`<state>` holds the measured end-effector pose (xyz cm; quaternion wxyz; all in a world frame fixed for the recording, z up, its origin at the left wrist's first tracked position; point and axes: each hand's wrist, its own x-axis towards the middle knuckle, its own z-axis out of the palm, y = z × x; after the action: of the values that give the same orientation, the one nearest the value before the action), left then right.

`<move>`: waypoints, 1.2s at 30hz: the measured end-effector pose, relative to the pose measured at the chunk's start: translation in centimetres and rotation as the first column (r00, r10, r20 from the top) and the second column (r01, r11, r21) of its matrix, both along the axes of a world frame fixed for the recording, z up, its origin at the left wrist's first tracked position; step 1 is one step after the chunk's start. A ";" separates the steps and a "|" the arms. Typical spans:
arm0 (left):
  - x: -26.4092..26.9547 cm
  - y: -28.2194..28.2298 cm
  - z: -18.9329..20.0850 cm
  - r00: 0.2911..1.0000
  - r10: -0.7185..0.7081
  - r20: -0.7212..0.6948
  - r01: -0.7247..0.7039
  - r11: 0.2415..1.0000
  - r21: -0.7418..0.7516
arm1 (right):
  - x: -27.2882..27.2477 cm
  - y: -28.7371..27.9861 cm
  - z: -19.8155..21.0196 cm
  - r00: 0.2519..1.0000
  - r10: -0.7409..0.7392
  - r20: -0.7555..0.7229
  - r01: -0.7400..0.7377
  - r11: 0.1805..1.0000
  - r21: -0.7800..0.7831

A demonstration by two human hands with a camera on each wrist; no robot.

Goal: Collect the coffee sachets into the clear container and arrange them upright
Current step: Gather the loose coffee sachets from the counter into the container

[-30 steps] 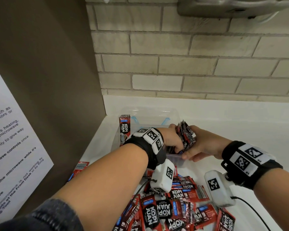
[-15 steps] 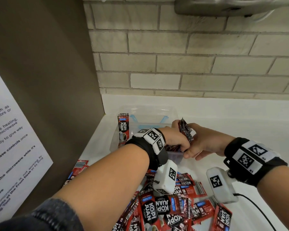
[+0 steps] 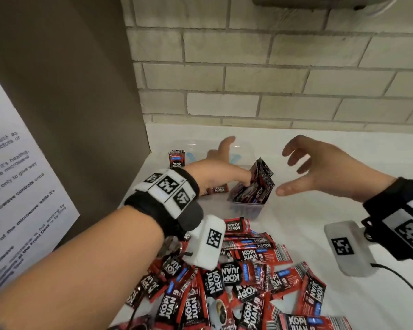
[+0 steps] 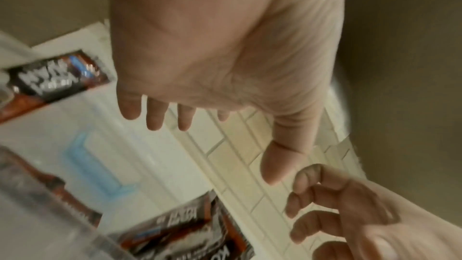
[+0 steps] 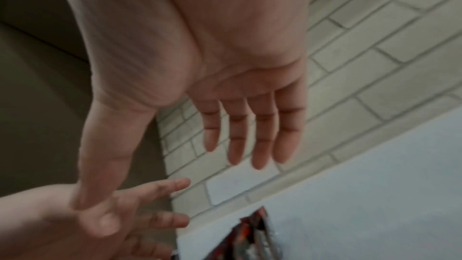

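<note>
A bundle of red-and-black coffee sachets stands upright, leaning slightly, in the near right corner of the clear container. My left hand hovers over the container with fingers spread, holding nothing; its thumb tip reaches the bundle's left face. My right hand is open just right of the bundle, apart from it. One more sachet stands against the container's left end. In the left wrist view the left hand is empty, and in the right wrist view the right hand is too. A pile of loose sachets lies on the white counter in front.
A brown cabinet wall with a printed notice closes off the left side. A brick wall runs behind the white counter. The counter to the right of the container is bare white surface.
Both hands held the sachet bundle together over the container's right end. They have let go of it and spread apart, leaving it standing inside.
</note>
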<state>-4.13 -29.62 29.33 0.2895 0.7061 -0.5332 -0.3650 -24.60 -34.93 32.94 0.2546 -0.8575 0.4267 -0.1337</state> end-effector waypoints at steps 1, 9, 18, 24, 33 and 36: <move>0.5 1.3 0.4 0.999 0.037 0.035 -0.036 0.998 -0.048 | 0.0 0.9 0.4 0.997 0.075 0.028 -0.074 0.996 -0.044; 1.8 14.1 -0.8 0.915 0.245 0.321 -0.236 0.969 -0.068 | 3.1 6.3 -4.5 0.632 0.618 -0.466 -0.602 0.771 0.206; 1.3 19.4 -4.9 0.907 -0.114 0.405 -0.095 0.883 0.460 | 4.5 6.3 -10.0 0.618 0.574 -0.537 -0.588 0.791 0.169; 0.2 18.5 -5.9 0.851 -0.244 0.465 0.013 0.895 0.445 | 4.7 6.4 -9.4 0.687 0.537 -0.489 -0.655 0.749 -0.098; 0.4 16.9 -6.0 0.716 -0.157 0.680 0.049 0.983 0.176 | 4.6 5.8 -8.2 0.747 0.441 -0.498 -0.594 0.779 -0.202; 0.4 16.3 -5.5 0.671 -0.151 0.725 0.040 0.985 0.169 | 4.5 5.5 -7.8 0.772 0.396 -0.497 -0.555 0.801 -0.225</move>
<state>-3.68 -13.28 23.84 -0.0186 0.7825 -0.6140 -0.1011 -20.05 -29.40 25.18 0.0198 -0.9774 0.2043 0.0514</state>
